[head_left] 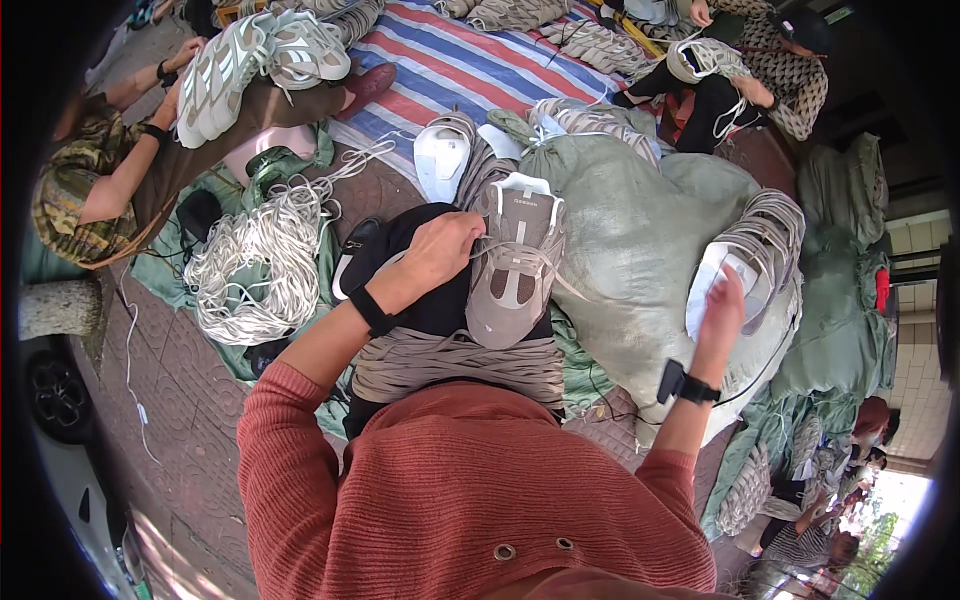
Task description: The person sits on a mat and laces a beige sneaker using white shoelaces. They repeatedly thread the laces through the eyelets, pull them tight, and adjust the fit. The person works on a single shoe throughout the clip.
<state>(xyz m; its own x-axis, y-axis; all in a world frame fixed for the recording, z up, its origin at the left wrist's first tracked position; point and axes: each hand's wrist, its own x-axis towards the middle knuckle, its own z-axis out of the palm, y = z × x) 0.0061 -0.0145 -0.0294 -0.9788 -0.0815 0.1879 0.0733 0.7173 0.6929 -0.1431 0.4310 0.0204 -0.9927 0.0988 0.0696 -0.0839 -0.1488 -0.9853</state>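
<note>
Outdoor workplace — patterned paving (185, 440), car (72, 490), striped tarp (440, 50), sacks (630, 225)

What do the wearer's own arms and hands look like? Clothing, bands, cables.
Both arms: rust-red ribbed knit sleeves, ending short of the wrists. Left hand: ungloved, plain-looking black wristband. Right hand: ungloved, slightly blurred, black strap carrying a dark, blocky watch-like piece. No cables visible on either arm.
</note>
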